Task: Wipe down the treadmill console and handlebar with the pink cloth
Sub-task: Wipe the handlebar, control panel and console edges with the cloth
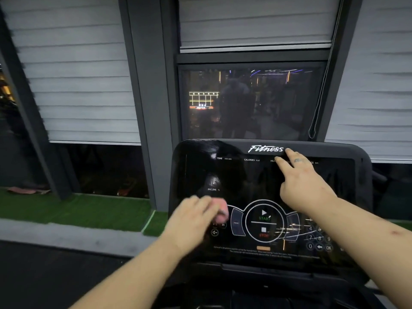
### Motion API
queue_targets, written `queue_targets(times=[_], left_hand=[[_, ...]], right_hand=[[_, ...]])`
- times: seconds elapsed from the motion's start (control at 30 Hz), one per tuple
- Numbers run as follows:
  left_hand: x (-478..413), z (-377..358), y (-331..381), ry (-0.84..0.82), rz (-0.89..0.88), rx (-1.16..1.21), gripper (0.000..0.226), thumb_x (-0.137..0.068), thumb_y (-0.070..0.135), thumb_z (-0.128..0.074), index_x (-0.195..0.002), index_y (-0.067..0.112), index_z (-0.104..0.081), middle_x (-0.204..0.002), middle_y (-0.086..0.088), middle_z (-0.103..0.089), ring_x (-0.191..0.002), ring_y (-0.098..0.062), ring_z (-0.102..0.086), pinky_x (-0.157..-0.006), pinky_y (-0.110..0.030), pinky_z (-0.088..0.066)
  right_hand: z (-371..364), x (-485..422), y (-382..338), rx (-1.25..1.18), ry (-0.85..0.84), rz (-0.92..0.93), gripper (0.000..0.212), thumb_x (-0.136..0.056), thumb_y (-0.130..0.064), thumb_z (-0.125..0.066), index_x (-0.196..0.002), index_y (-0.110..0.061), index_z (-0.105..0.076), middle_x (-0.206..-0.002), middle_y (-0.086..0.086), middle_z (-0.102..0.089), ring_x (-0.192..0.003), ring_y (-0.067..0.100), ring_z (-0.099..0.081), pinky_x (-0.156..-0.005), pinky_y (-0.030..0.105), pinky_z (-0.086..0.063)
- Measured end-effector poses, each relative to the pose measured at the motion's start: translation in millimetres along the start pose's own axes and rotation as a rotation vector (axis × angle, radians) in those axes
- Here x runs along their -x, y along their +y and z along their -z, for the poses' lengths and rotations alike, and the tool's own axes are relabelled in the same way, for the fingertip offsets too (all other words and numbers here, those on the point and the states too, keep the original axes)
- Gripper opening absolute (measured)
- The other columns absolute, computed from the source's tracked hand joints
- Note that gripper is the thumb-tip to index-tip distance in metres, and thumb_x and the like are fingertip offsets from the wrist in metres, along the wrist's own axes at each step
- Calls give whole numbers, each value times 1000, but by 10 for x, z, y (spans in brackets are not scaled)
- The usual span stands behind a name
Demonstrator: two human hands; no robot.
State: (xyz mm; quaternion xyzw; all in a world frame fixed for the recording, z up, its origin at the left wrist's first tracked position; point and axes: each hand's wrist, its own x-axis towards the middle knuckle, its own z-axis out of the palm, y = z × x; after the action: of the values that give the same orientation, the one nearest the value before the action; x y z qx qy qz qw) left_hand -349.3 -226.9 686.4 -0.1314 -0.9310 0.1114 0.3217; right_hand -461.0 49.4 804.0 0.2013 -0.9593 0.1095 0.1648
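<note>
Bare console (245, 179) centre, window (249, 103) just behind

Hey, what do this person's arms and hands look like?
Both forearms are bare, with no sleeves, gloves, watch or rings in view. The right hand has a small dark tattoo on one finger, and the right forearm shows a reddish scrape. The left hand is blurred, with no visible marks.
</note>
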Motion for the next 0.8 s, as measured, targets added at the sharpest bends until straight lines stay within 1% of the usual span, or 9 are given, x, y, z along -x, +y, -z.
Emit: queue_targets(times=[0.1, 0.23, 0.3, 0.4, 0.5, 0.6, 0.7, 0.8], left_hand=[[-426, 248, -366, 105, 200, -32, 46, -84, 13, -67, -129, 16, -59, -120, -9, -60, -91, -27, -54, -84, -43, -50], [-839, 422, -595, 182, 391, 12, 46, -90, 9, -65, -135, 16, -61, -122, -12, -62, -95, -31, -57, -88, -45, -51], [-816, 388, -498, 202, 416, 47, 47, -90, 8, -66, -136, 16, -60, -123, -11, -61, -95, -30, -56, -86, -44, -51], [-525, 230, -195, 180, 323, 73, 51, -86, 8, -68, -136, 13, -58, -125, -10, -59, -94, -27, -53, -85, -42, -50], [-146, -22, 92, 125, 208, 107, 61, -78, 7, -71, -137, 13, -56, -128, -9, -55, -93, -26, -50, -84, -42, -50], [251, -225, 324, 38, 120, 106, 69, -71, 10, -73, -137, 16, -53, -132, -8, -52, -95, -28, -54, -84, -41, -54], [586, -307, 372, -42, 39, 83, 77, -66, 11, -78, -139, 18, -52, -132, -5, -53, -95, -24, -55, -85, -36, -54], [749, -292, 239, -58, 6, 48, 80, -67, 11, -79, -141, 20, -50, -132, -2, -54, -96, -22, -54, -84, -36, -53]], right_hand=[[12, 11, -3, 2, 0, 2, 76, -92, -8, -47, -160, -27, -19, -170, -1, 3, -155, 19, 6, -121, 46, -30], [8, 16, -5, 14, -5, 1, 77, -92, -9, -47, -161, -27, -17, -170, -1, 4, -155, 19, 7, -121, 46, -29], [1, 15, -1, 25, -3, 0, 77, -92, -9, -47, -161, -27, -16, -170, -1, 4, -155, 19, 7, -121, 46, -30], [-27, 11, -18, 32, 9, -1, 77, -91, -8, -47, -161, -25, -16, -170, 0, 5, -155, 21, 8, -121, 45, -30], [-55, 11, -55, 43, 11, -13, 77, -91, -8, -47, -160, -24, -15, -170, 2, 6, -155, 23, 8, -120, 46, -32], [-69, 8, -77, 46, 18, -25, 78, -91, -8, -48, -160, -24, -15, -170, 3, 6, -156, 25, 8, -120, 46, -32], [-88, 10, -71, 62, 26, -13, 77, -90, -7, -47, -159, -22, -16, -170, 5, 5, -155, 26, 6, -119, 47, -32], [-92, 18, -57, 68, 30, -3, 78, -90, -7, -46, -160, -21, -16, -170, 5, 5, -155, 25, 6, -120, 46, -31]])
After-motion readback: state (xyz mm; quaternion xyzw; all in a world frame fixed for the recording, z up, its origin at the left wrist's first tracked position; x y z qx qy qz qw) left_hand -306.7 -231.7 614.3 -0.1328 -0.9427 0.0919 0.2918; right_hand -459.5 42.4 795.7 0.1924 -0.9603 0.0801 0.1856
